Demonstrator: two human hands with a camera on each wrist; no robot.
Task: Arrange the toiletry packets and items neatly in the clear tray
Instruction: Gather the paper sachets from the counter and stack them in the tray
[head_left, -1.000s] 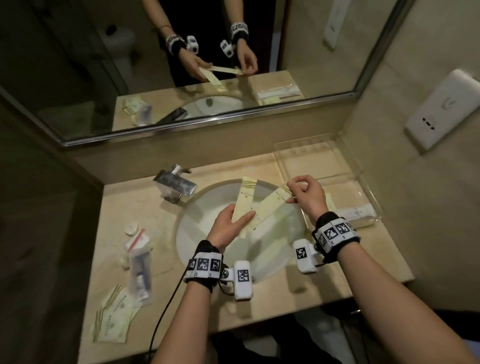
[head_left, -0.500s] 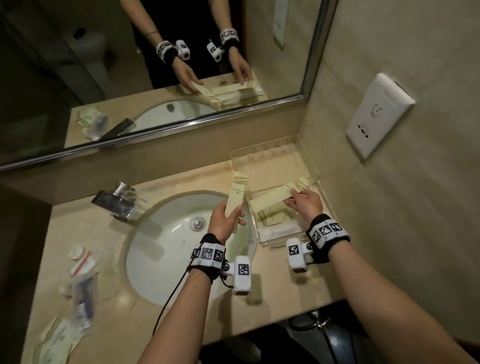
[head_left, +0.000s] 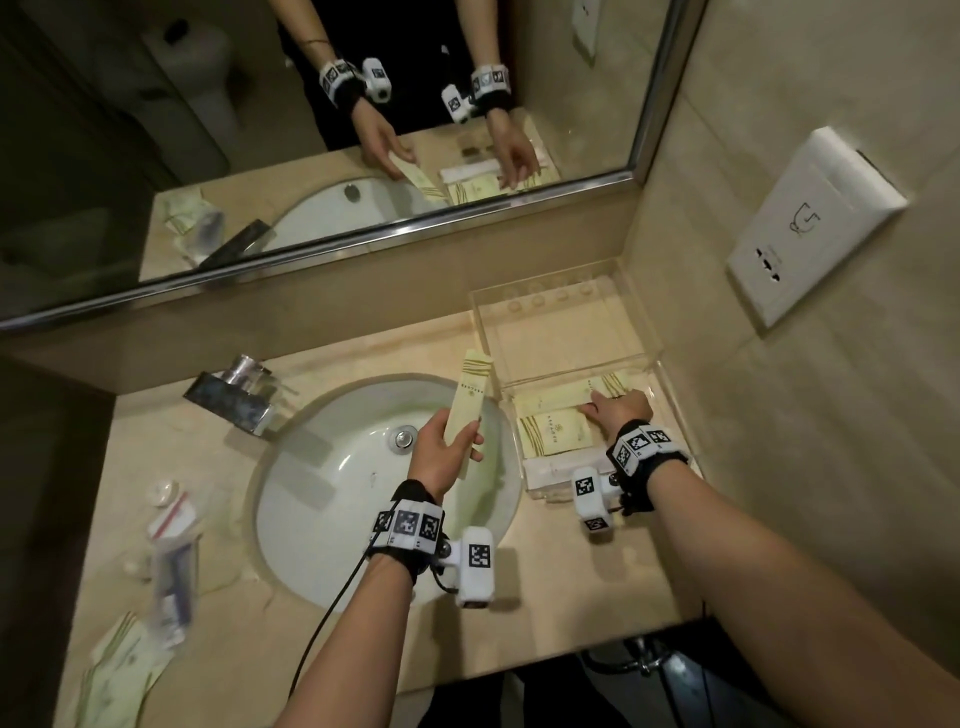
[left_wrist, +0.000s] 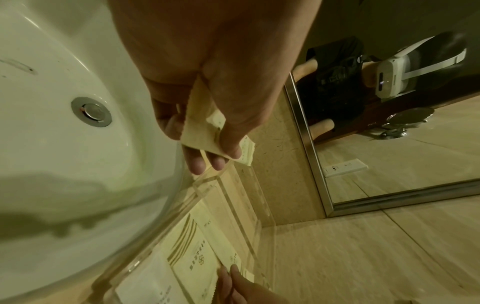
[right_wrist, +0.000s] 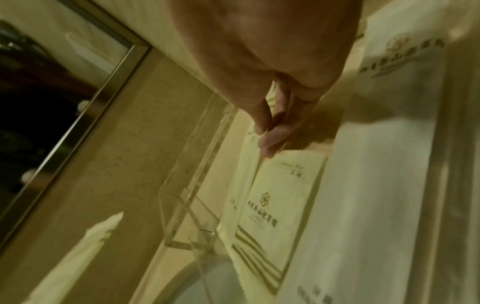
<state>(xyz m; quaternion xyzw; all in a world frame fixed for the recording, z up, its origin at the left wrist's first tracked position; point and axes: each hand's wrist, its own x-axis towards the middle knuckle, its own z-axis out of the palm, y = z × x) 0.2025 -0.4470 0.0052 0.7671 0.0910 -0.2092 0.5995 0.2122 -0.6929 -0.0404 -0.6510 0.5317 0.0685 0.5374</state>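
Observation:
The clear tray (head_left: 571, 322) stands in the counter's back right corner. In its front compartment lie a long pale yellow packet (head_left: 558, 397), a squarer yellow packet (head_left: 553, 434) and a white packet (head_left: 550, 470). My right hand (head_left: 597, 408) reaches into that compartment, and thumb and finger (right_wrist: 266, 135) pinch the long packet's right end as it lies flat. My left hand (head_left: 462, 441) grips a second long yellow packet (head_left: 470, 400) by its lower end and holds it upright over the sink's right rim, just left of the tray wall (left_wrist: 207, 185).
The white sink (head_left: 363, 493) and chrome faucet (head_left: 234, 395) fill the counter's middle. On the left counter lie a clear bag of toiletries (head_left: 174, 571), a small round cap (head_left: 163, 491) and several yellow packets (head_left: 119, 670). The wall with a socket plate (head_left: 810, 223) stands right of the tray.
My right hand has carried its long packet from over the sink into the tray and laid it flat. The left hand moved right toward the tray, still gripping its packet.

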